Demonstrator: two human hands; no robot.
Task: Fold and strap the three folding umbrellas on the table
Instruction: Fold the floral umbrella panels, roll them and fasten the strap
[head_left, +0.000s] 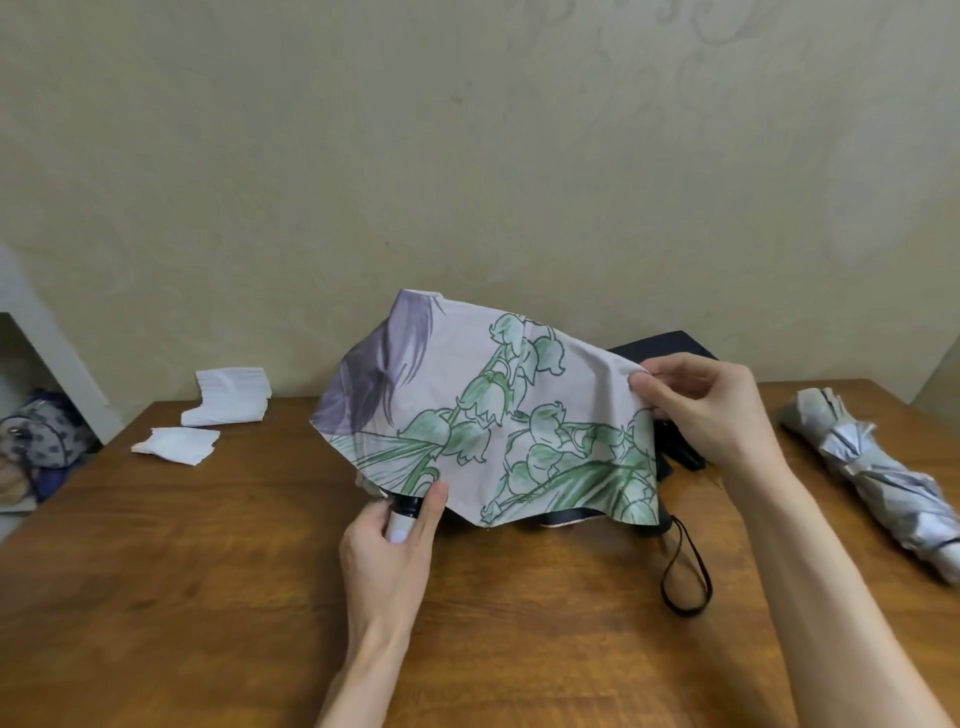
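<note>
The floral umbrella (483, 415) sits mid-table, toward 12 o'clock, its thin matte canopy billowing in a loose dome printed with green bell flowers and a purple patch. The left hand (387, 551) is curled round the stubby white-and-black handle (401, 524) at 6 o'clock of the canopy. The right hand (711, 410) pinches the cloth's edge at 3 o'clock, lifting it. Behind, a dark navy umbrella (670, 345) peeks out, and a black cord loop (685, 614) trails over the glossy wooden table (208, 571). At 3 o'clock of the table lies a silver umbrella (878, 478), collapsed and crinkled. At 10 o'clock lie two pieces of folded white paper (228, 400).
</note>
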